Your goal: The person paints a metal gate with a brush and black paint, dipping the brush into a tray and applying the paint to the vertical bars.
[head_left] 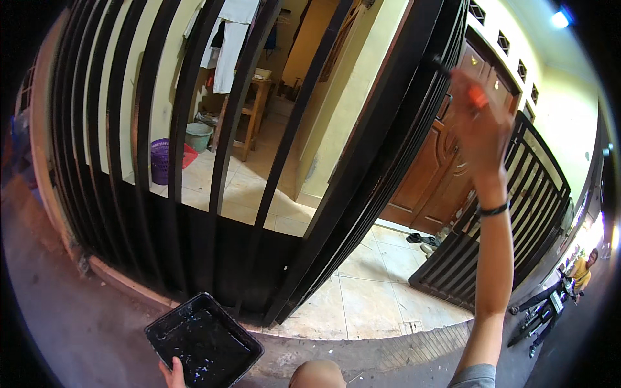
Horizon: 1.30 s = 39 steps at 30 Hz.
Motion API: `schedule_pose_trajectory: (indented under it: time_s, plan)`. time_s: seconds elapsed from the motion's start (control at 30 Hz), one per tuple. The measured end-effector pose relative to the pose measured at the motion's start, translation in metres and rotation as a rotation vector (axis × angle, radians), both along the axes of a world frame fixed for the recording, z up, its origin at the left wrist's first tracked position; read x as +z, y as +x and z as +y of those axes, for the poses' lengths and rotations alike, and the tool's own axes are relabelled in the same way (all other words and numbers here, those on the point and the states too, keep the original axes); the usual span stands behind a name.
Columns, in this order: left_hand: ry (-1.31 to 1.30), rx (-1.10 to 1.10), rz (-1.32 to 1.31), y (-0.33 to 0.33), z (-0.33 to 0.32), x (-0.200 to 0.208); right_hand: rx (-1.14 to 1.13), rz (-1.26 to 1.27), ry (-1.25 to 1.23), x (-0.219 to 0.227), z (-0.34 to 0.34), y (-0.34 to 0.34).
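My left hand grips the near left edge of a black tray, its thumb over the rim. The tray's inside is dark and glossy, with small pale specks or reflections. Raised high at the upper right, my right hand is closed around a paintbrush, smeared by motion; an orange handle part and a dark tip show. That tip is close to the upper edge of the black metal gate; whether they touch I cannot tell. A dark band circles my right wrist.
Behind the bars are a purple basket, a grey-green bucket, a wooden table and hanging clothes. Another gate panel stands at right, before a brown wooden door. A person on a motorcycle is on the lane.
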<state>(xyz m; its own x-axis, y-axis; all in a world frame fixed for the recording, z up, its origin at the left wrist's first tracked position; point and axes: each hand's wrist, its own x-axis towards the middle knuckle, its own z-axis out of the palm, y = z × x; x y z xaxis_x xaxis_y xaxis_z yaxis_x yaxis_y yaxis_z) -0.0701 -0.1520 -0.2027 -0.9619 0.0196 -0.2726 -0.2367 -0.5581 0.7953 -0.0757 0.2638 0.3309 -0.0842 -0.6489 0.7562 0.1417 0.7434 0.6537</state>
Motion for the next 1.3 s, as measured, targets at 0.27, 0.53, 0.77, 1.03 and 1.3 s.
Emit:
schedule_pose_trajectory:
  time_s: [0.27, 0.53, 0.77, 1.03, 1.3]
  plan:
    - [-0.021, -0.018, -0.041, 0.001, -0.006, 0.011, 0.058, -0.357, -0.034, -0.063, -0.018, 0.023]
    - [0.052, -0.04, -0.044, 0.002, 0.001, 0.021, 0.288, 0.041, -0.327, 0.089, 0.013, 0.01]
    - [0.04, -0.051, -0.036, 0.011, 0.01, 0.063, 0.054, -0.43, -0.073, -0.136, 0.012, 0.024]
    - [0.121, -0.1, 0.024, 0.013, -0.005, 0.063, 0.128, -0.832, -0.549, -0.307, -0.011, 0.064]
    - [0.093, 0.063, 0.031, 0.014, -0.007, 0.095, 0.374, -0.367, -0.611, -0.24, 0.016, 0.049]
